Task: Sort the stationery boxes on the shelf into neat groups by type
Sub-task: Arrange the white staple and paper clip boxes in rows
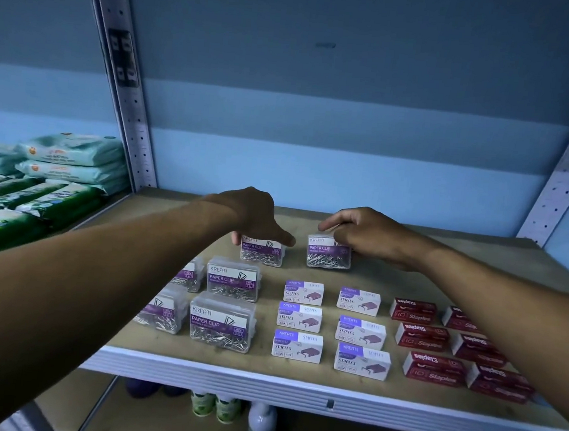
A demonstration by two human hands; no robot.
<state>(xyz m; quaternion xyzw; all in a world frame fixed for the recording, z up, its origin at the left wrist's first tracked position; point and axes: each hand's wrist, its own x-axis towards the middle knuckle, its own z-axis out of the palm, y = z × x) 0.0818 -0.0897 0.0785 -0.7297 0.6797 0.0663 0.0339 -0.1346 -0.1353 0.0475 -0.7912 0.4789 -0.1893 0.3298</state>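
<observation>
On the shelf, far side, my left hand closes its grip on one paper clip box; my right hand grips the other paper clip box beside it.

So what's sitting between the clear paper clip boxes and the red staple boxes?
In the head view, six white staple boxes in two columns lie between the clear paper clip boxes and the red staple boxes.

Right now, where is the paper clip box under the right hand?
In the head view, that paper clip box stands at the back of the shelf, right of the box under the left hand, behind the white staple boxes.
</observation>
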